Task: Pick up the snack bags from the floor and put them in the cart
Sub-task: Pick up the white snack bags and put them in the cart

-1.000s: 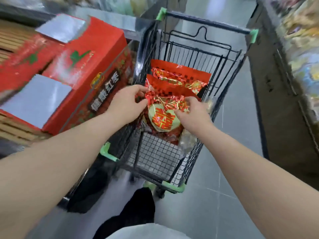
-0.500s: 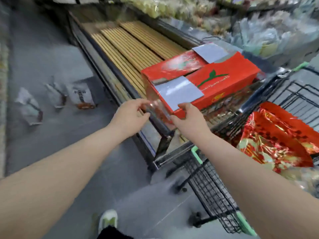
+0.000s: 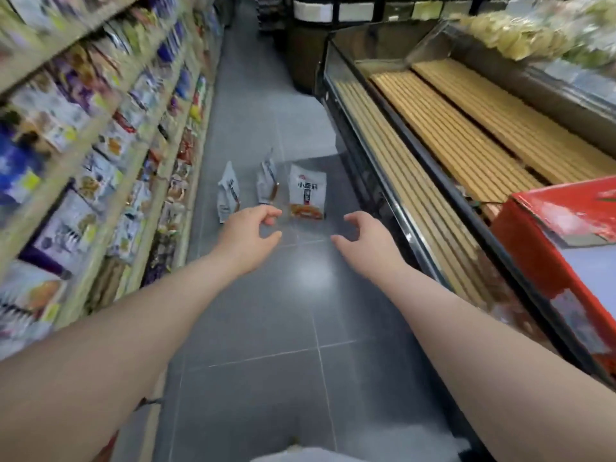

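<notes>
1. Three snack bags (image 3: 267, 183) down on the floor (image 3: 266, 328), side by side at 12 o'clock from the hands. Mid-aisle, with packed shelves (image 3: 100, 145) at 9 and the slatted display bench (image 3: 450, 135) at 3.
2. Left hand (image 3: 248, 233): empty, fingers loosely curled, thumb apart from them, roughly half open. Right hand (image 3: 365, 240): same deal, fingers hooked, gripping nothing.
3. Key bit for the grab: front-facing bag (image 3: 306, 191), white with an orange bottom, at 1 o'clock from the left hand and 11 from the right. Other two turned more edge-on, at 11 to 12 of the left hand.
4. Long axis of all three running roughly 12-to-6 along the aisle, tops at 12. Can't tell whether standing up or lying flat.
5. Left hand looking nearer, its fingertips overlapping the bottoms of the edge-on pair in view, though no contact visible. Probably a fair drop left to floor level. Right hand better lined up for the front-facing bag.
6. No cart in view, so guessing a turn back for it after the pickup. Red box (image 3: 560, 228) on the bench at 4 o'clock.
</notes>
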